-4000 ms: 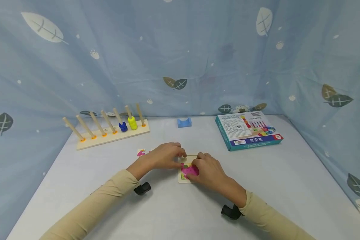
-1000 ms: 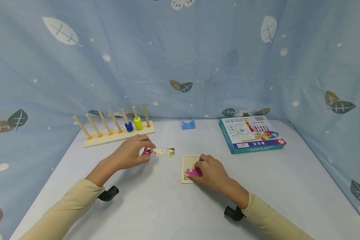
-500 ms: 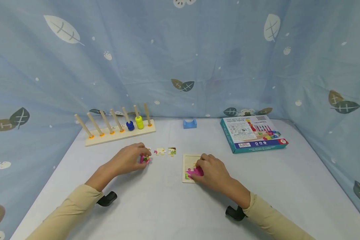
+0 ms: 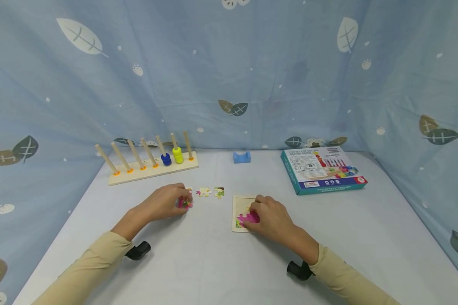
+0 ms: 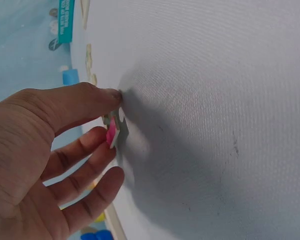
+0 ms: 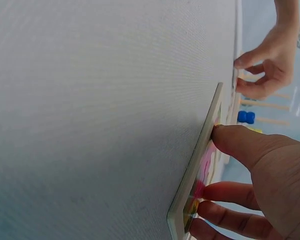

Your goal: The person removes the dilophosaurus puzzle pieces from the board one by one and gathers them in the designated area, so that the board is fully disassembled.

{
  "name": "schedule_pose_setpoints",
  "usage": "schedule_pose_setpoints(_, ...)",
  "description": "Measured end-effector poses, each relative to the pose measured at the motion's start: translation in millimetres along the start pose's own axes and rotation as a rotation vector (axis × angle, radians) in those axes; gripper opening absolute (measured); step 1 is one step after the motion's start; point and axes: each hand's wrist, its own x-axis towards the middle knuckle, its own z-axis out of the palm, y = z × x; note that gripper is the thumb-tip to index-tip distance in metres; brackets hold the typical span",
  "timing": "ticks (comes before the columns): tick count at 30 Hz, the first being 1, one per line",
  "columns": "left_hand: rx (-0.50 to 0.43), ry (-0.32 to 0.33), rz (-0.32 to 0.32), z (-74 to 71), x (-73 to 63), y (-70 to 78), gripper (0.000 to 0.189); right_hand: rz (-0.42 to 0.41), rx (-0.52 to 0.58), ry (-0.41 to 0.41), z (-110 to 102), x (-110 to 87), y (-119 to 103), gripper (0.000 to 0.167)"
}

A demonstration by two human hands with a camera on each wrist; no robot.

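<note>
My left hand [image 4: 162,204] pinches a small pink jigsaw piece [image 4: 185,203] low over the table. In the left wrist view that piece [image 5: 112,132] is tilted on edge near the thumb and fingertips. To its right, two jigsaw pieces lie flat, a pale one [image 4: 204,192] and a green-brown one [image 4: 219,192]; another is partly hidden behind the left fingers. My right hand [image 4: 272,218] grips the square wooden puzzle tray [image 4: 234,214], thumb at its near side, fingers on the pink pieces [image 4: 248,217] inside. The hand hides the tray's right part.
Behind the left hand stands a wooden peg board [image 4: 152,170] with blue and yellow beads on two pegs. A blue cradle-shaped block [image 4: 242,157] sits at the back middle. A teal-edged game box [image 4: 322,170] lies back right, before a patterned curtain [image 4: 229,76].
My left hand has gone from beside the tray leftward to the loose pieces, then lowered slightly toward me with the pink piece. The right hand has stayed at the tray.
</note>
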Motion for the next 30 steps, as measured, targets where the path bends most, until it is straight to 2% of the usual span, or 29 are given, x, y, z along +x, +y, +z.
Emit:
schedule_pose_setpoints(12, -0.011, -0.006, -0.025, 1.5, -3.6, -3.5, 0.023, -0.009, 0.023, -0.012, -3, -2.2, 0, 0.041)
schedule_pose_setpoints(19, -0.005, 0.011, -0.022, -4.4, -4.7, 3.7, 0.03, 0.016, 0.059, -0.001, -3, -8.0, 3, 0.042)
schedule_pose_setpoints(24, -0.011, 0.012, 0.016, -7.6, 2.7, 15.0, 0.032, 0.05, 0.064, 0.018, -4, -11.7, 5, 0.041)
schedule_pose_setpoints(30, -0.015, -0.017, 0.065, -2.9, 19.8, 31.0, 0.032, 0.108, 0.034, 0.013, -6, -12.1, 5, 0.042)
